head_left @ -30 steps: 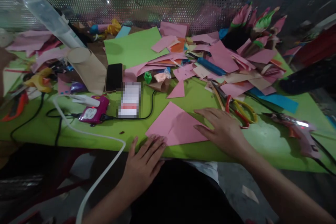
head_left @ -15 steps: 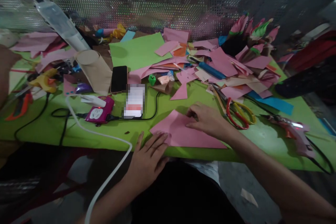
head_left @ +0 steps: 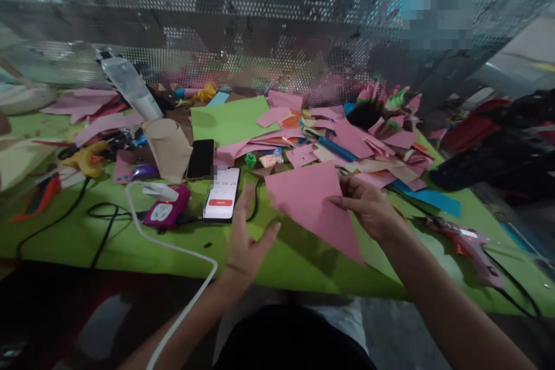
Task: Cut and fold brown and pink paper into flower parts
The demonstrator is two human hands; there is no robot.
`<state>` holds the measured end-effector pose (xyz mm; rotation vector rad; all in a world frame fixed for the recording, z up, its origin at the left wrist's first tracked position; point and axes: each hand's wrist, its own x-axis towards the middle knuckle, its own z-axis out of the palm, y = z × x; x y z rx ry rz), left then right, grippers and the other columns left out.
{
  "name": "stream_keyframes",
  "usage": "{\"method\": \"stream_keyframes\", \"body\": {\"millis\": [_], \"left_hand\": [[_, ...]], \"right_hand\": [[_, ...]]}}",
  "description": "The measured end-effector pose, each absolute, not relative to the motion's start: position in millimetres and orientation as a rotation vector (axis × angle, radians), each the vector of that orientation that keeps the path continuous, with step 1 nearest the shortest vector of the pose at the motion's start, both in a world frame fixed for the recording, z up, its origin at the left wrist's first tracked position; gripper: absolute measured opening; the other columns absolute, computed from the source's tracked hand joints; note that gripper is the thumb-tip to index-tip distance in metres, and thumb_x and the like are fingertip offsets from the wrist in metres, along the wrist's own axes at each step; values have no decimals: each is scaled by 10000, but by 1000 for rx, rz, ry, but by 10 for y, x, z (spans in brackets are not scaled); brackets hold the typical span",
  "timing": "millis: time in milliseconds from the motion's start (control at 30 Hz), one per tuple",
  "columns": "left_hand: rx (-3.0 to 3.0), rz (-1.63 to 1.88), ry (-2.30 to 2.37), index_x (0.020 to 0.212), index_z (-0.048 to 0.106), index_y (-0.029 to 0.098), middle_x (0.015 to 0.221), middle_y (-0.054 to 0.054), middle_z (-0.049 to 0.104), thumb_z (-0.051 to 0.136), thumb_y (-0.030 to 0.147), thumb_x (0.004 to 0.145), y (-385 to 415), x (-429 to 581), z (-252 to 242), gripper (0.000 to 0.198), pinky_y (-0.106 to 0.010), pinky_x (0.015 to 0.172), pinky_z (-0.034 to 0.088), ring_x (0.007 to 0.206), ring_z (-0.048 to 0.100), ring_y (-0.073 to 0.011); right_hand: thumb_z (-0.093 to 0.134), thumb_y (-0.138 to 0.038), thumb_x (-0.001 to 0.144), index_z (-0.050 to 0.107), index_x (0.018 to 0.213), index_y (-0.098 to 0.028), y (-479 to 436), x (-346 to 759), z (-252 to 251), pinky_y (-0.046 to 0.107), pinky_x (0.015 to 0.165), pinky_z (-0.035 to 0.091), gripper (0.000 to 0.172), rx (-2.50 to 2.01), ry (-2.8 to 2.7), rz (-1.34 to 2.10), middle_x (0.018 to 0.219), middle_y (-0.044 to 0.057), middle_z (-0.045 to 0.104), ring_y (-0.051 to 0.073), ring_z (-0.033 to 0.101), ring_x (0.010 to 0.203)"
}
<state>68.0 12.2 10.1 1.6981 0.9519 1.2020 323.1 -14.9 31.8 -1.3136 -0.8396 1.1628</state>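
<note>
Lifted off the green table is a pink paper sheet, its pointed corner hanging toward the table's front edge. My right hand pinches its right edge between thumb and fingers. To the left of the paper, my left hand is raised with thumb and fingers apart, holding nothing. A lit phone lies just beyond that hand. Scissors behind my right hand are mostly hidden; only a bit of yellow handle shows.
A pink glue gun lies at the right. Paper scraps pile along the back. At left are a magenta power socket, a brown paper roll, a dark phone and a bottle. A white cable crosses the front edge.
The pink paper has come up off the table in my right hand and turned. My left hand has left the paper and risen, fingers spread. The head view has tilted upward.
</note>
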Motion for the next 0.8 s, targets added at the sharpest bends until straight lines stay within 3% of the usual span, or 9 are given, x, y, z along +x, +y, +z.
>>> {"method": "stream_keyframes", "body": {"millis": [133, 233, 333, 633, 800], "left_hand": [[1104, 931, 783, 1412, 457, 251, 1313, -100, 626, 713, 354, 816, 364, 1002, 252, 657, -387, 995, 474, 1203, 584, -249], [1033, 832, 849, 1071, 679, 191, 992, -62, 720, 761, 365, 743, 480, 1175, 306, 380, -306, 785, 509, 880, 649, -188], [1039, 789, 886, 817, 689, 164, 787, -34, 686, 761, 388, 713, 584, 1288, 306, 257, -266, 628, 475, 680, 594, -142], [1032, 764, 794, 734, 656, 163, 620, 16, 613, 732, 331, 713, 840, 1421, 309, 185, -248, 542, 430, 523, 527, -97], [1036, 782, 712, 772, 672, 164, 688, 7, 632, 719, 281, 716, 913, 1410, 225, 138, -247, 600, 450, 612, 553, -105]], "right_hand": [[910, -289, 541, 719, 870, -248, -111, 3258, 311, 308, 796, 517, 383, -1232, -757, 1118, 908, -7, 739, 176, 654, 836], [907, -278, 542, 725, 881, -254, -99, 3272, 281, 300, 806, 516, 385, -1226, -733, 1099, 927, -12, 749, 171, 659, 837], [888, -298, 569, 726, 919, -250, -69, 3305, 311, 312, 802, 523, 389, -1239, -743, 1113, 934, -1, 757, 185, 672, 837], [861, -269, 582, 724, 933, -235, 100, 3414, 379, 328, 684, 550, 378, -1257, -716, 1193, 885, 13, 771, 196, 690, 698], [844, -252, 591, 725, 937, -235, 63, 3408, 363, 325, 645, 554, 367, -1266, -604, 1249, 856, 21, 769, 193, 690, 665]]}}
